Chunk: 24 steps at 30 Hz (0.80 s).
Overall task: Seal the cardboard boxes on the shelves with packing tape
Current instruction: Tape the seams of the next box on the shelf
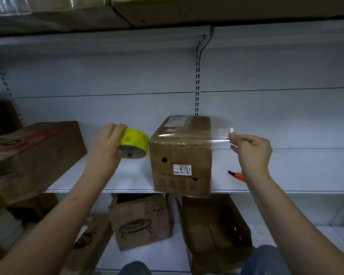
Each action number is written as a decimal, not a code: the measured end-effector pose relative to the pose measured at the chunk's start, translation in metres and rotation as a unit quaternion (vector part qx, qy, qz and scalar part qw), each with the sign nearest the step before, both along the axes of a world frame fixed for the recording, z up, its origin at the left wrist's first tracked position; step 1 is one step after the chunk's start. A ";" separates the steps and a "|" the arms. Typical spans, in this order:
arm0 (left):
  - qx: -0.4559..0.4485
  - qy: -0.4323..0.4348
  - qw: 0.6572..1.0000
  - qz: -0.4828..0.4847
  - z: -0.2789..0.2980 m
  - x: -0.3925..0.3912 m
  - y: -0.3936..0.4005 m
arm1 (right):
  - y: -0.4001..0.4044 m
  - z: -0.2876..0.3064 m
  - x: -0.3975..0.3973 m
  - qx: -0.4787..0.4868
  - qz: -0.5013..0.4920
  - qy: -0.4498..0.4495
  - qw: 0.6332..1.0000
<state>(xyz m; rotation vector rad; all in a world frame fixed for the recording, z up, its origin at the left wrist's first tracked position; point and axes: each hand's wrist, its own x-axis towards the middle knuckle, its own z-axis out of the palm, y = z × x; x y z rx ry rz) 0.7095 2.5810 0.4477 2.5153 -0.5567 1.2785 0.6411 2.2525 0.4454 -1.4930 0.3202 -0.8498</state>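
Observation:
A small cardboard box point(180, 155) with a "0151" label stands at the front edge of the white shelf point(127, 175). My left hand point(107, 143) grips a roll of packing tape point(134, 143) with a yellow-green core, just left of the box. A clear strip of tape point(216, 133) stretches from the roll across the box top and past its right side. My right hand point(250, 149) pinches the free end of that strip, to the right of the box and slightly above the shelf.
An orange-handled cutter point(237, 175) lies on the shelf below my right wrist. A larger box point(32, 155) sits at the left. On the lower shelf stand a closed box point(141, 221) and an open box point(216, 225). More boxes point(167, 8) fill the shelf above.

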 end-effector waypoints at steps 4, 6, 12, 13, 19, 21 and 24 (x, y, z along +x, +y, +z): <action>0.040 0.025 0.998 0.029 0.005 0.020 0.019 | 0.020 -0.016 0.002 -0.014 -0.011 0.021 1.000; 0.062 0.007 0.998 0.015 0.007 0.033 0.017 | 0.023 -0.025 0.006 0.006 -0.026 0.024 0.999; 0.074 -0.003 0.997 -0.018 0.001 0.070 0.012 | 0.023 -0.038 0.020 0.004 -0.042 0.019 0.999; 0.070 -0.004 0.997 -0.020 -0.003 0.074 0.013 | 0.023 -0.039 0.022 0.000 -0.045 0.021 0.999; 0.065 0.006 0.998 -0.010 -0.028 0.094 0.022 | 0.021 -0.049 0.034 -0.015 -0.044 0.029 0.998; 0.056 0.023 0.998 -0.019 -0.036 0.100 0.021 | 0.020 -0.054 0.039 -0.011 -0.046 0.036 0.998; 0.023 0.034 0.998 -0.039 -0.045 0.108 0.014 | 0.016 -0.055 0.046 -0.001 -0.028 0.047 0.999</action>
